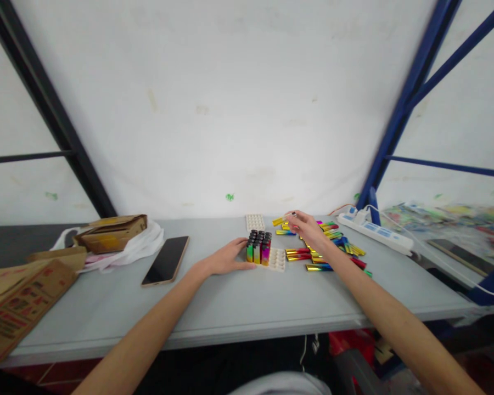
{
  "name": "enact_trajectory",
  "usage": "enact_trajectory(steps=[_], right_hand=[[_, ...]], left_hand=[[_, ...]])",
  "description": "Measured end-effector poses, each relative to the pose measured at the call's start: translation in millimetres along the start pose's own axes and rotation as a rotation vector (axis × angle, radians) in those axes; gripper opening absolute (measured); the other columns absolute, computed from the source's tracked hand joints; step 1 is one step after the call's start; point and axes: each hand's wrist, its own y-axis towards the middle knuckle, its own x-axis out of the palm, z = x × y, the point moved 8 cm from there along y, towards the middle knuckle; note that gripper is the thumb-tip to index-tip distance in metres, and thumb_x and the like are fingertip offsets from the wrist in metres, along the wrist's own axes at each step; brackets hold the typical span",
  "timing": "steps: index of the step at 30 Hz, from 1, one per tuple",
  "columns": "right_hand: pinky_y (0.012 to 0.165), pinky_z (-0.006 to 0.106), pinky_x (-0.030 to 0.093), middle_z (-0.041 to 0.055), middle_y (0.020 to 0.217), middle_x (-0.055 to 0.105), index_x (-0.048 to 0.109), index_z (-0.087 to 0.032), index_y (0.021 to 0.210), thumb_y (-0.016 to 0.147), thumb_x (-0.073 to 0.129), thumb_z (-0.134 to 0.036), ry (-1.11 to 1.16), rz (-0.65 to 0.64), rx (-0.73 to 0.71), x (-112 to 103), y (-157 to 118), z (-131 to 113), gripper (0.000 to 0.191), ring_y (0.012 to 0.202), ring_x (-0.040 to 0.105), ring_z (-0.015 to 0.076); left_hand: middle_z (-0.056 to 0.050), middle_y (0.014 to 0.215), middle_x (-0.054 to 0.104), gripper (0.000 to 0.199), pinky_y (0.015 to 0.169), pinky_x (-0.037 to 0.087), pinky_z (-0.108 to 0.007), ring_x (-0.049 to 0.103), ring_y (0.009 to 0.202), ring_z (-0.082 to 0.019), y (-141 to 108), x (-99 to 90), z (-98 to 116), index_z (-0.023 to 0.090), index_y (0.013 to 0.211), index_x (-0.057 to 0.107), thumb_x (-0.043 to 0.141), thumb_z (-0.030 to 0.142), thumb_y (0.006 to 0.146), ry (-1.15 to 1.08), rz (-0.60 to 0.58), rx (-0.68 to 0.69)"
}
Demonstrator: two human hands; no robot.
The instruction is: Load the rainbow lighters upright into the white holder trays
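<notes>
My left hand curves around the left side of a white holed tray, thumb at the front edge and fingers toward the back. Upright in that tray's left part stand several lighters with shiny multicoloured bodies and black tops; the right part shows bare holes. Pinched in my right hand is a gold-coloured lighter, raised over the table and tilted with one end to the left. Under and around my right forearm lies a loose pile of shiny coloured lighters.
A second white holed tray lies near the wall. Left of my left hand are a phone, a white plastic bag and cardboard boxes. A power strip with cables lies at the right, by a blue metal frame.
</notes>
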Motion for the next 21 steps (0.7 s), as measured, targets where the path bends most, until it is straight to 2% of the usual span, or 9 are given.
enact_trajectory(steps=[4, 7, 9, 11, 13, 15, 18, 21], right_hand=[[0.065, 0.026, 0.047, 0.0009, 0.08, 0.056, 0.058, -0.02, 0.087, 0.08, 0.069, -0.068, 0.062, 0.019, 0.006, 10.9, -2.8, -0.6, 0.049, 0.073, 0.054, 0.0142], [0.069, 0.029, 0.051, 0.001, 0.083, 0.06, 0.051, -0.023, 0.09, 0.085, 0.059, -0.073, 0.064, -0.067, 0.009, 28.9, -7.6, -7.3, 0.05, 0.074, 0.059, 0.0157], [0.061, 0.027, 0.047, -0.0032, 0.074, 0.056, 0.05, -0.025, 0.096, 0.087, 0.057, -0.072, 0.081, -0.145, 0.031, 44.1, -11.2, -11.4, 0.049, 0.061, 0.054, 0.0131], [0.049, 0.023, 0.036, -0.0087, 0.062, 0.043, 0.05, -0.026, 0.099, 0.087, 0.058, -0.072, 0.087, -0.182, 0.064, 56.3, -13.8, -12.3, 0.048, 0.047, 0.038, 0.0096], [0.045, 0.021, 0.024, -0.0109, 0.057, 0.032, 0.051, -0.026, 0.094, 0.085, 0.06, -0.073, 0.075, -0.145, 0.086, 60.9, -14.8, -9.8, 0.049, 0.044, 0.025, 0.0081], [0.044, 0.022, 0.019, -0.0103, 0.056, 0.03, 0.05, -0.024, 0.083, 0.084, 0.06, -0.073, 0.02, -0.049, 0.093, 58.1, -15.7, -4.2, 0.05, 0.045, 0.023, 0.0084], [0.045, 0.024, 0.021, -0.0074, 0.054, 0.034, 0.048, -0.022, 0.069, 0.085, 0.058, -0.068, -0.117, 0.076, 0.099, 50.3, -19.0, 7.4, 0.049, 0.048, 0.028, 0.0099], [0.048, 0.026, 0.024, -0.0054, 0.052, 0.037, 0.045, -0.022, 0.058, 0.085, 0.056, -0.056, -0.267, 0.114, 0.083, 46.3, -22.4, 15.0, 0.044, 0.049, 0.032, 0.0112]], left_hand=[[-0.017, 0.157, 0.045, 0.084, 0.124, 0.031, -0.048, 0.045, 0.143, -0.034, -0.4, 0.7, -0.7, 0.016, 0.149, 0.047, 0.071, 0.064, 0.085, 0.01, -0.003, -0.004], [-0.016, 0.156, 0.046, 0.083, 0.123, 0.032, -0.048, 0.045, 0.142, -0.034, -0.5, 0.1, -0.7, 0.017, 0.149, 0.047, 0.071, 0.064, 0.085, 0.002, 0.011, 0.007], [-0.015, 0.156, 0.047, 0.082, 0.123, 0.032, -0.048, 0.046, 0.142, -0.034, -0.6, 0.1, -0.2, 0.018, 0.149, 0.048, 0.072, 0.063, 0.084, -0.002, 0.013, 0.02], [-0.015, 0.157, 0.046, 0.082, 0.124, 0.031, -0.048, 0.045, 0.143, -0.034, -0.8, 0.3, -0.3, 0.018, 0.149, 0.047, 0.072, 0.063, 0.085, -0.003, 0.013, 0.02], [-0.016, 0.157, 0.046, 0.083, 0.124, 0.031, -0.048, 0.044, 0.144, -0.034, -0.9, 0.4, -1.2, 0.017, 0.15, 0.046, 0.071, 0.062, 0.085, 0.003, 0.014, 0.005], [-0.017, 0.156, 0.047, 0.083, 0.124, 0.031, -0.048, 0.045, 0.143, -0.035, -1.0, 0.5, -2.4, 0.016, 0.149, 0.046, 0.071, 0.062, 0.085, 0.01, 0.016, -0.013], [-0.016, 0.155, 0.048, 0.083, 0.123, 0.033, -0.047, 0.046, 0.142, -0.035, -1.0, -0.1, -2.3, 0.017, 0.148, 0.048, 0.072, 0.063, 0.084, 0.009, 0.023, -0.017], [-0.015, 0.155, 0.048, 0.081, 0.123, 0.033, -0.047, 0.047, 0.142, -0.035, -1.0, -1.0, -0.9, 0.019, 0.148, 0.049, 0.072, 0.063, 0.084, 0.005, 0.028, -0.01]])
